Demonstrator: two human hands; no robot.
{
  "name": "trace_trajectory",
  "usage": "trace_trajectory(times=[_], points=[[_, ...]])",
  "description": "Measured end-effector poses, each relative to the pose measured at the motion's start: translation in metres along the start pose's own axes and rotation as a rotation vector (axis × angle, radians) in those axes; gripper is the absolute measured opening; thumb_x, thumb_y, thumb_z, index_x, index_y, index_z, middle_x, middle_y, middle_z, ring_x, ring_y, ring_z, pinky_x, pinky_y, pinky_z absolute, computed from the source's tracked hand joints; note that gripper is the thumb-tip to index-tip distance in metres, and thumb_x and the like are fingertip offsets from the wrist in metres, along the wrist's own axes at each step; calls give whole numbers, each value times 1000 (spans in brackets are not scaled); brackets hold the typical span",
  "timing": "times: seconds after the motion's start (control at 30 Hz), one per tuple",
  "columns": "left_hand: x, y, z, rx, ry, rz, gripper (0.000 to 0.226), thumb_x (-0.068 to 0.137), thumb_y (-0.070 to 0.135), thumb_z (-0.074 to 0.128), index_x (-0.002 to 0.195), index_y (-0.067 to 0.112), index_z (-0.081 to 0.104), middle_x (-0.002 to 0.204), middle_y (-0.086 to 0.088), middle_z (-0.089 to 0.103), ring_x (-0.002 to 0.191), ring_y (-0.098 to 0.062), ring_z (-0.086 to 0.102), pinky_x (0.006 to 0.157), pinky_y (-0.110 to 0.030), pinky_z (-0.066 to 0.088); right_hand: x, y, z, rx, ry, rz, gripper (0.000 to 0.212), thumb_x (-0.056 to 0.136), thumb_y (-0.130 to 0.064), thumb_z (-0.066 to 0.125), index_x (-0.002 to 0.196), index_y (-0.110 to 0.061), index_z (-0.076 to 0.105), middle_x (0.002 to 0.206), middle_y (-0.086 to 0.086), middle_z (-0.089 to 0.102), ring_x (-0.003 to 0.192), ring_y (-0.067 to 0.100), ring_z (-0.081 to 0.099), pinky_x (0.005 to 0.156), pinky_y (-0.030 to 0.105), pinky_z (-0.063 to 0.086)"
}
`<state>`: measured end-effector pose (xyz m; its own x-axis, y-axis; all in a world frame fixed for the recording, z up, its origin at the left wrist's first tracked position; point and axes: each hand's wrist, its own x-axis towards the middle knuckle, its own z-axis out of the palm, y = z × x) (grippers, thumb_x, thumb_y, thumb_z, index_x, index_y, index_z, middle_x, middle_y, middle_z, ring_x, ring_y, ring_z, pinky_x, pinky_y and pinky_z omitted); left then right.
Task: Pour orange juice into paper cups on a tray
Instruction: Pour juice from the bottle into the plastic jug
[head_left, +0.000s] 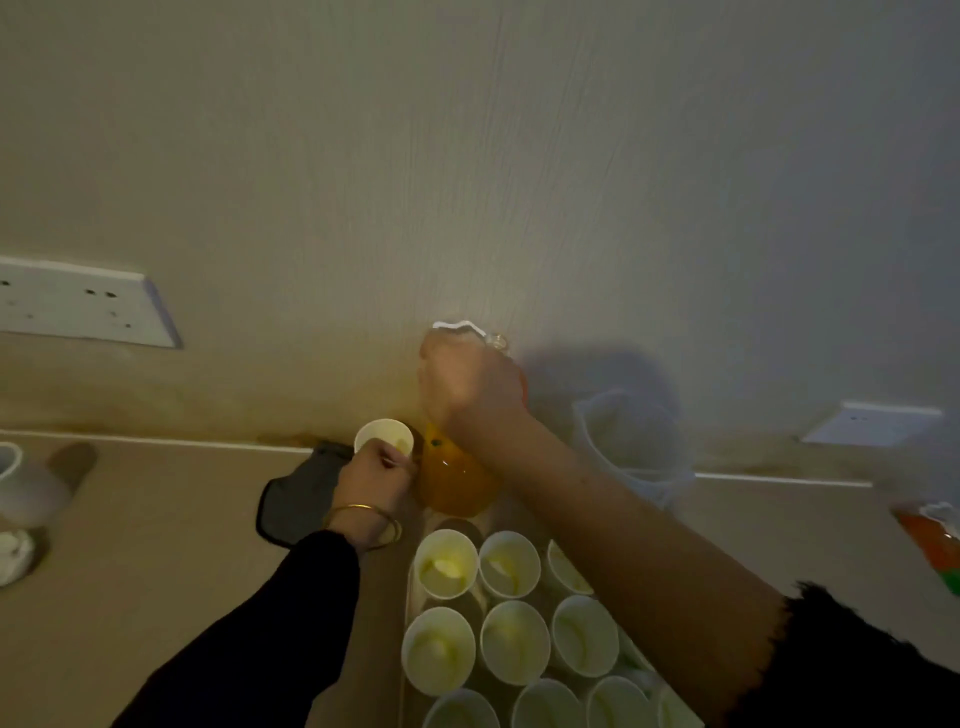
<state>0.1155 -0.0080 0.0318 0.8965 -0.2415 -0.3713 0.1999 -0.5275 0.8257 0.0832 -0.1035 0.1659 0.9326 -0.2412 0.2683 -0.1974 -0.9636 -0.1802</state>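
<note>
Pour step in hand: I logged right hand (467, 395) clamped on juice jug (453, 488), left hand (371, 480) gripping paper cup (382, 435) beside it; next move likely needed steady tilt.

The right forearm (623, 545) hides several paper cups (566, 569); the frame edge crops an orange packet (935, 540).
</note>
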Motion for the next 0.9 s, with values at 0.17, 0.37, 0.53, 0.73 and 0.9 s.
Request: trace_trajectory(times=[0.17, 0.37, 0.53, 0.73, 0.9], points=[[-19, 45, 7, -684, -303, -325, 21, 93, 3, 47, 111, 14, 47, 96, -10, 54, 74, -24, 56, 70, -34, 47, 23, 17, -26, 366, -295, 337, 11, 90, -13, 43, 99, -7, 45, 100, 15, 67, 90, 31, 64, 85, 45, 52], [-22, 49, 22, -482, -249, -172, 62, 89, -2, 54, 143, 19, 31, 110, -10, 53, 87, -25, 52, 74, -35, 42, 33, 41, -47, 1129, -370, 632, 19, 97, -8, 43, 81, -2, 51, 62, 5, 48, 43, 10, 33, 46, 21, 29], [-15, 45, 34, -459, -211, -161, 62, 85, 7, 64, 135, 18, 29, 120, -13, 49, 107, -35, 52, 95, -48, 45, 38, 56, -51, 1356, -289, 780, 40, 102, -29, 36, 67, -13, 44, 42, -5, 33, 39, 7, 22, 47, 22, 22], [-16, 40, 46, -534, -197, -92, 63, 82, 4, 67, 133, 11, 31, 128, -20, 48, 118, -41, 49, 102, -55, 39, 36, 56, -60, 1375, -173, 815, 39, 101, -27, 40, 65, -13, 44, 47, -4, 32, 40, 7, 22, 45, 20, 24], [-18, 42, 48, -539, -188, -46, 61, 82, 4, 67, 133, 13, 35, 130, -17, 50, 117, -36, 50, 101, -52, 41, 39, 55, -70, 1408, -80, 802, 32, 97, -9, 40, 65, -12, 42, 39, -5, 30, 32, 6, 20, 50, 23, 24]])
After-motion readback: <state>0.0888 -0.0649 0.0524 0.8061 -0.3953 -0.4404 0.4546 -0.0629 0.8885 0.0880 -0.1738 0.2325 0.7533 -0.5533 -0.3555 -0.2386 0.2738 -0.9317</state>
